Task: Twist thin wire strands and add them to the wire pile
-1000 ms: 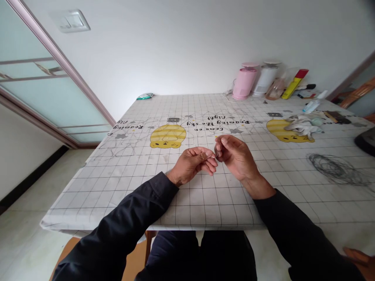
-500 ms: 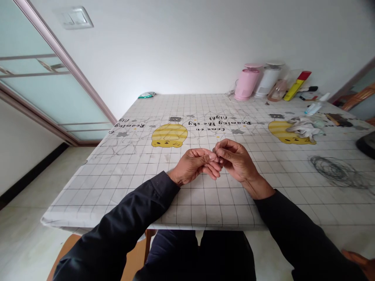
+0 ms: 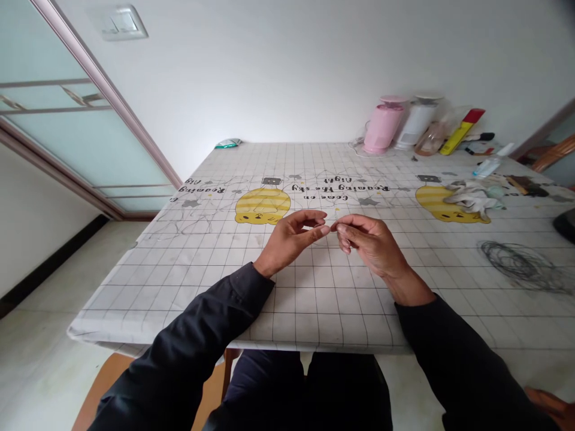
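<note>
Raised since the last frame: fingers of left hand (image 3: 294,240) | right hand (image 3: 369,244): thumb and forefinger pinched on thin wire (image 3: 333,227), barely visible between both hands, above checked tablecloth (image 3: 314,299) | left: thumb and forefinger narrowly parted, grip cannot be told | loose wire coil (image 3: 516,260) lies toward table's right.

The cloth (image 3: 215,299) is white with a dark grid, yellow striped bears and black lettering. The sleeves (image 3: 188,335) are black. One canister (image 3: 381,129) is pink, another (image 3: 415,124) white; the box (image 3: 462,133) is yellow and red.
</note>
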A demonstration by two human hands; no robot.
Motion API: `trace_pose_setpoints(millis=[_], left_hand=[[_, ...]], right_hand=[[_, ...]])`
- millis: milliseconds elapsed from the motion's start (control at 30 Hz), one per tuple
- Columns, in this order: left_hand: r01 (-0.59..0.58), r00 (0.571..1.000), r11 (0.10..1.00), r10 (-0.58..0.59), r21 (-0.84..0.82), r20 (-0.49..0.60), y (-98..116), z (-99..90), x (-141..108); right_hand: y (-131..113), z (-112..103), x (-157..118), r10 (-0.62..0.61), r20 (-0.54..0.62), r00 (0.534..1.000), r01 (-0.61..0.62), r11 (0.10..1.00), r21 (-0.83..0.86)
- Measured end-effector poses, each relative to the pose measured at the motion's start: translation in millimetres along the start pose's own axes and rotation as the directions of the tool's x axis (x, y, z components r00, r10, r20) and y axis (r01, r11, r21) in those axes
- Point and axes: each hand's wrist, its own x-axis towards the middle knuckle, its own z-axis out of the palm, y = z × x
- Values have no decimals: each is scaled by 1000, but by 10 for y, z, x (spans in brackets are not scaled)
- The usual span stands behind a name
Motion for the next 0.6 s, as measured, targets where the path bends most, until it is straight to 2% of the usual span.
trace_pose_setpoints(millis=[133,267,433,600], left_hand=[[13,993,999,-8,-37,115,16,-40,5],[-13,990,998,22,-63,137,-6,-11,1],[-11,981,989,40,-148,192,6,-19,18],[5,966,980,47,-199,255,36,-22,15]], right_hand=[[11,-2,-28,23,103,994,-11,993,-114],[-5,2,-54,41,159,986,-13,986,-169],[-18,-15,-58,98,238,966,-104,994,15],[-45,-42,-52,137,391,910,-232,950,208]])
